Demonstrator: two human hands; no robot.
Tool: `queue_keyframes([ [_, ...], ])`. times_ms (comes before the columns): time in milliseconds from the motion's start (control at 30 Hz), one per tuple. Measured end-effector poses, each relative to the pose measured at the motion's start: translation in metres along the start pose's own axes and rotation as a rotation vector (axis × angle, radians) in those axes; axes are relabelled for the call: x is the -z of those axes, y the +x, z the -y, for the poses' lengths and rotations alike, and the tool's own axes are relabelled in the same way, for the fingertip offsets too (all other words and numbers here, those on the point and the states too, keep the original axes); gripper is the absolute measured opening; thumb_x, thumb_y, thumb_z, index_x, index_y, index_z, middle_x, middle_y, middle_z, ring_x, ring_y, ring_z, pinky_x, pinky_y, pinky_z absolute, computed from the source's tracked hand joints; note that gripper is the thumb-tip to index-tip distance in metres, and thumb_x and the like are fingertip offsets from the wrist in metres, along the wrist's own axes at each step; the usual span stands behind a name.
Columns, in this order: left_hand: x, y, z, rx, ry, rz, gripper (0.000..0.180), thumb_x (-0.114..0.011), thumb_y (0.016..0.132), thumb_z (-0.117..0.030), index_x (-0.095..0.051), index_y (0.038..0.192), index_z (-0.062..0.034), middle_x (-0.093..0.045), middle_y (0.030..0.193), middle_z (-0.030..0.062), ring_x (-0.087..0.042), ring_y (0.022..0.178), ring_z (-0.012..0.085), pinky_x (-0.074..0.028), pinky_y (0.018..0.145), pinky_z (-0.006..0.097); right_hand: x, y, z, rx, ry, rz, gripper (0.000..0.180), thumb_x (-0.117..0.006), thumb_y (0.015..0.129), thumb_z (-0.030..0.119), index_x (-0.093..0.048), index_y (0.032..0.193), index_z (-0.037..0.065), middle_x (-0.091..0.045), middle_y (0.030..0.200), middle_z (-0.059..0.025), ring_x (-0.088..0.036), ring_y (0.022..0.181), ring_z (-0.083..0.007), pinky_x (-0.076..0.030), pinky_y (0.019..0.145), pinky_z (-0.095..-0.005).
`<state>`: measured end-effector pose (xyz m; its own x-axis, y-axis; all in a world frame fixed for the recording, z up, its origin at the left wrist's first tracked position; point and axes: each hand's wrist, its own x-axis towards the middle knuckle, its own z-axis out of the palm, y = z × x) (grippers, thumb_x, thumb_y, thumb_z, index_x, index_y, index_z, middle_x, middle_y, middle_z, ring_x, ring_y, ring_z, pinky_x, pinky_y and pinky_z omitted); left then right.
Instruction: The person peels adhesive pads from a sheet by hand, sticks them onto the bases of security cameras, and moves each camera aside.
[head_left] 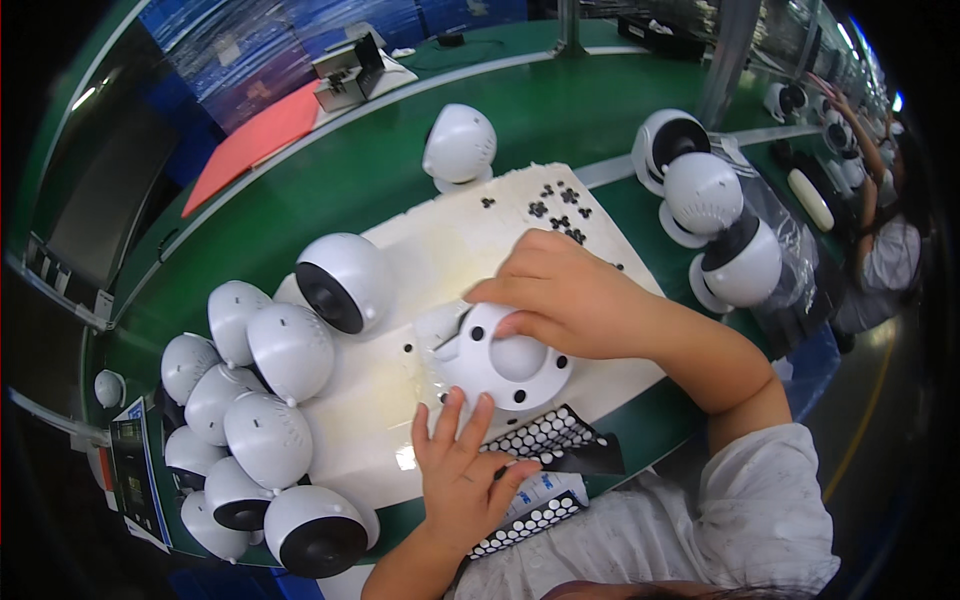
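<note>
A white camera housing lies with its round base up at the middle of a pale board. Several small black round pads sit around the base's rim. My right hand comes from the right and grips the base's far edge, thumb pressed near its hollow centre. My left hand is on the near side, fingers spread, fingertips close to the base's near left edge. A small dark spot shows beside its thumb; I cannot tell whether it is a loose pad. Under that hand lie black sheets of white dots.
Several white ball-shaped cameras crowd the left side. One more camera stands beyond the board, and three stand at the right. Loose black pads lie on the board's far corner. A co-worker is at the far right.
</note>
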<state>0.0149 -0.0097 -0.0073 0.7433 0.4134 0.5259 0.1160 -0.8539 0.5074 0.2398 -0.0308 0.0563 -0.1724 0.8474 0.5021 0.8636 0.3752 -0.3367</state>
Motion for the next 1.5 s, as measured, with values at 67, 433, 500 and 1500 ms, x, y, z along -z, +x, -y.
queue_keyframes([
  [67, 0.004, -0.001, -0.003, -0.029, 0.025, -0.008, 0.025, -0.071, 0.067, -0.028, -0.055, 0.065, -0.0093, -0.043, 0.129, 0.0149, -0.031, 0.125, 0.0362, -0.016, 0.099, 0.053, 0.012, 0.002, -0.009, -0.094, 0.088, 0.066, 0.029, -0.063, 0.074, 0.021, -0.062, 0.101, 0.009, -0.059, 0.088, -0.0102, -0.051, 0.090, -0.0251, -0.040, 0.078, -0.0352],
  [433, 0.004, 0.001, -0.011, -0.061, -0.234, 0.064, 0.023, -0.075, 0.063, -0.022, -0.060, 0.074, -0.0075, -0.058, 0.063, 0.0043, -0.056, 0.057, 0.0221, -0.043, 0.053, 0.030, -0.014, 0.011, -0.180, -0.529, -0.710, -0.299, 0.023, -0.064, 0.070, 0.013, -0.060, 0.091, 0.005, -0.059, 0.091, -0.0071, -0.052, 0.086, -0.0264, -0.043, 0.073, -0.0369],
  [500, 0.007, 0.003, -0.014, -0.027, -0.218, 0.093, 0.022, -0.075, 0.064, -0.021, -0.060, 0.074, -0.0076, -0.058, 0.063, 0.0042, -0.055, 0.056, 0.0216, -0.044, 0.053, 0.030, -0.023, -0.008, -0.218, -0.538, -0.642, -0.333, 0.023, -0.063, 0.071, 0.013, -0.060, 0.092, 0.005, -0.059, 0.091, -0.0074, -0.053, 0.087, -0.0264, -0.044, 0.074, -0.0360],
  [1500, 0.010, 0.002, -0.009, -0.077, -0.121, 0.280, 0.022, -0.069, 0.070, -0.025, -0.062, 0.078, -0.0061, -0.056, 0.062, 0.0026, -0.056, 0.058, 0.0180, -0.045, 0.052, 0.028, -0.001, 0.018, -0.026, -0.592, 0.939, -0.260, 0.024, -0.052, 0.088, 0.026, -0.052, 0.090, 0.002, -0.059, 0.074, -0.0032, -0.052, 0.064, -0.0064, -0.042, 0.059, -0.0217],
])
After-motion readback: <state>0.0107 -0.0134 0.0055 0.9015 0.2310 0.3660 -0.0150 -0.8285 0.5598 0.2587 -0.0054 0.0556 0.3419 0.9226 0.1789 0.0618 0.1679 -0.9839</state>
